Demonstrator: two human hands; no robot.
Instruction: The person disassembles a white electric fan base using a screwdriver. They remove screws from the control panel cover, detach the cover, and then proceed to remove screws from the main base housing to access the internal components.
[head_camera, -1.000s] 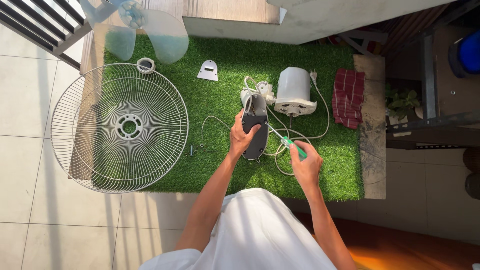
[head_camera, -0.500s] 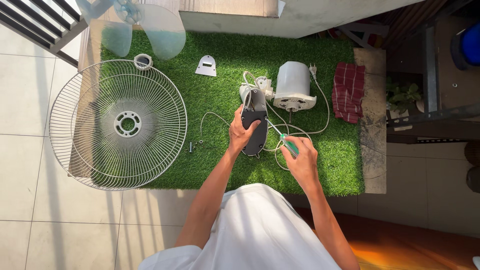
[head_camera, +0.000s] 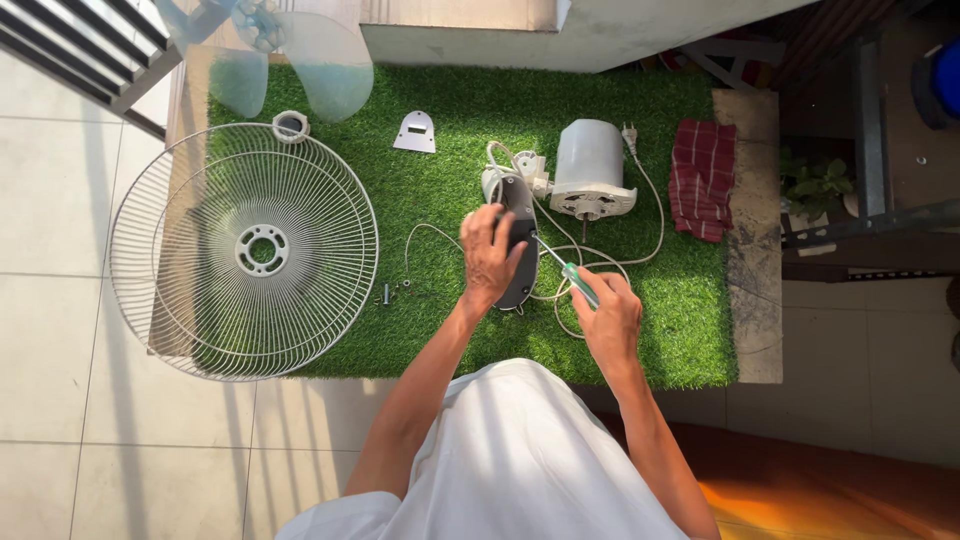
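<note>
The left hand lies flat over a dark, elongated fan part on the green turf mat, its grip closed loosely around the part's upper half, fingers draped across the top. The part's long axis runs away from the person toward the wall, tilted only slightly. Its far end sits just beside a white switch block, and its near end points back at the person's lap.

The right hand has its grip wrapped around a screwdriver with a green handle. The tool slants up and to the left, its thin shaft reaching the right edge of the dark part; the tip itself is too small to make out.

A white motor housing stands just right of the part's far end, with a white cord looping around it on the mat. A red checked cloth lies farther right. To the left are small screws, a white bracket, a wire grille lying half on the mat and half on the tile floor, and clear blades at the top.
</note>
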